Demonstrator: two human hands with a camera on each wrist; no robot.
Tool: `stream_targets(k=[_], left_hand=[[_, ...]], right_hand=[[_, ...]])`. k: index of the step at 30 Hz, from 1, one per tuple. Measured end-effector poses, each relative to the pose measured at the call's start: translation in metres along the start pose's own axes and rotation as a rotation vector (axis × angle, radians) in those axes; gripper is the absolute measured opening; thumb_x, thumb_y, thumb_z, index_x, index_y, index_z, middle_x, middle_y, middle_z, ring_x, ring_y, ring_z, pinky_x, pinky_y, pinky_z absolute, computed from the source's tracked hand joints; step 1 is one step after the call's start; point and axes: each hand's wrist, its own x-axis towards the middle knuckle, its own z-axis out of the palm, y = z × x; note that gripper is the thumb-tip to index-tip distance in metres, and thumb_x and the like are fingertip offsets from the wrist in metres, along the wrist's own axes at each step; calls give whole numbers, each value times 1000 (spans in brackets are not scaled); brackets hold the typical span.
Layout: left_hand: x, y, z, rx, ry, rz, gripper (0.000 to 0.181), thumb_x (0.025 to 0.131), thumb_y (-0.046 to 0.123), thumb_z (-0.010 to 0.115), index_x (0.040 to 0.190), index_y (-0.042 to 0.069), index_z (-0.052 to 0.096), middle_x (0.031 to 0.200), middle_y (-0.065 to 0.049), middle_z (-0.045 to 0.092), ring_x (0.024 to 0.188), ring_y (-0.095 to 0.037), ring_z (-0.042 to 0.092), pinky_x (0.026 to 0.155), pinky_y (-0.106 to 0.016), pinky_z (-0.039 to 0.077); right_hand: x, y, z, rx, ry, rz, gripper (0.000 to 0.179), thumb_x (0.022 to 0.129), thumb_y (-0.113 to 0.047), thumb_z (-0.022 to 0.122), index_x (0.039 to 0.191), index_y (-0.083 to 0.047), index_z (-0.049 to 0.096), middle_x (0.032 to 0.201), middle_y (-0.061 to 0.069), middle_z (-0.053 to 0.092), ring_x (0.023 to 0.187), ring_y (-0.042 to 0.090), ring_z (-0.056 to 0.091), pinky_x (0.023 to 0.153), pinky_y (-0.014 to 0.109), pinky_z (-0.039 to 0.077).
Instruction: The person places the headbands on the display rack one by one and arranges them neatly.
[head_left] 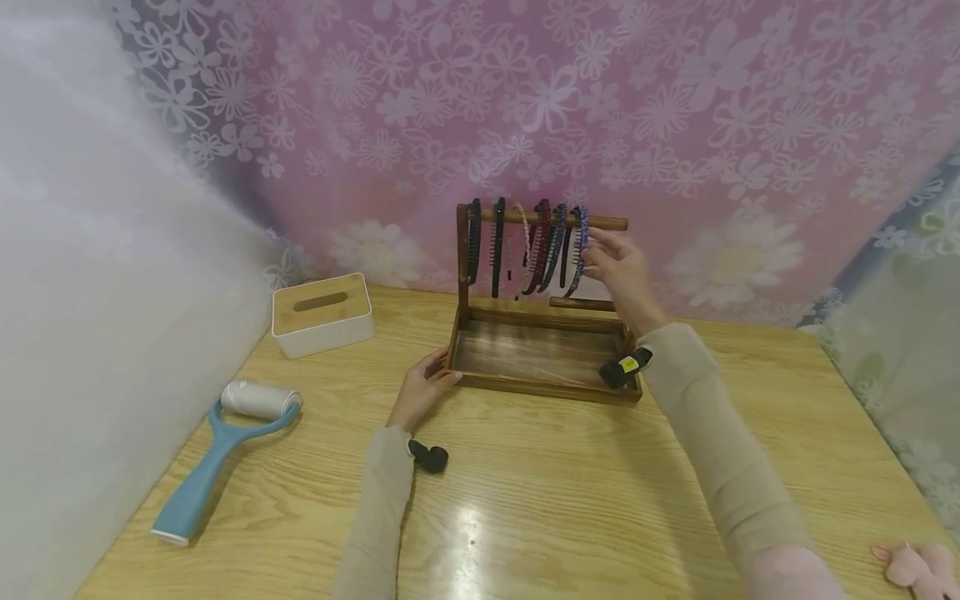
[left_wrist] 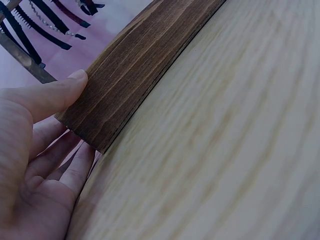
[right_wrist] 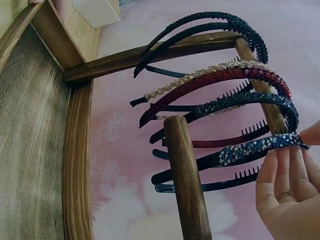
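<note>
A brown wooden headband stand (head_left: 547,387), a tray with an upright post and a top bar, stands on the table. My left hand (head_left: 422,390) grips its front left corner, thumb (left_wrist: 75,82) on the front board and fingers round the side. Several headbands hang from the bar: black ones (head_left: 498,246), a pale beaded one (right_wrist: 210,75), a dark red one (right_wrist: 215,79) and a dark glittery one (right_wrist: 245,100). At the right end of the row, my right hand (head_left: 621,271) pinches a blue and silver sequined headband (right_wrist: 260,149), its band still round the bar.
A white tissue box (head_left: 322,333) with a wooden lid stands to the left. Nearer lies a lint roller (head_left: 202,475) with a blue handle. A pink plush item (head_left: 918,571) sits at the front right corner. A lower wooden peg (right_wrist: 185,175) juts out below the bar.
</note>
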Motion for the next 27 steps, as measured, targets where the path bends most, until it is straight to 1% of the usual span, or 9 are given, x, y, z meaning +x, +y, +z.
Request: stream_targets(k=[2,6,9,10,14,17,22,24,27], left_hand=[[0,0,0,-6,-6,-6,64,90,13,70,147,8,42,154,-14,37,142,-32,39,118,-38,40],[-1,2,-1,-29,-21,-19,65,90,11,70,148,5,40,155,-16,35,143,-33,37,120,-38,38],[-5,12,-2,-28,-30,-28,65,91,9,69,148,1,39,155,-19,35,142,-36,37,119,-40,38],[-7,16,-2,-24,-32,-33,65,91,9,69,148,1,38,155,-20,35,142,-36,37,119,-39,38],[-15,28,-5,-8,-39,-42,64,92,9,67,148,-1,38,154,-21,36,141,-36,38,118,-38,40],[-15,29,-6,-13,-42,-39,64,92,9,67,148,-1,38,154,-21,36,142,-36,38,118,-39,39],[-2,6,-6,-22,-17,-31,65,91,11,69,148,3,39,154,-19,36,142,-34,37,119,-37,38],[2,-3,-6,-19,-6,-27,64,91,12,69,148,5,41,154,-17,37,142,-33,38,119,-37,39],[1,-3,-6,-14,-1,-22,63,91,13,69,147,7,42,153,-15,38,141,-32,39,118,-37,40]], right_hand=[[-1,1,1,0,-9,-15,48,97,-11,53,144,-3,47,102,-10,59,86,2,58,76,12,56],[-5,4,1,70,-31,-20,48,95,-20,62,140,-5,52,100,-11,64,85,5,58,76,13,56],[-9,9,-3,119,-41,17,51,95,-25,65,140,-6,53,102,-11,65,85,6,56,76,13,56],[-11,11,-4,110,-45,33,52,95,-26,64,141,-6,51,103,-12,64,86,6,56,76,12,56],[-22,22,-8,128,-51,79,41,96,-24,63,135,-11,58,101,-15,67,84,6,57,76,12,56],[-34,34,-11,98,-61,92,39,96,-25,63,133,-13,59,97,-17,67,83,5,60,75,12,57],[-56,56,-18,78,-83,99,33,97,-26,61,129,-16,61,94,-18,67,82,3,61,76,13,56],[-66,63,-22,93,-94,97,24,98,-24,60,122,-20,63,94,-18,67,81,2,60,76,14,56],[-79,75,-31,72,-103,113,20,98,-26,59,118,-26,63,96,-19,65,83,1,60,77,14,56]])
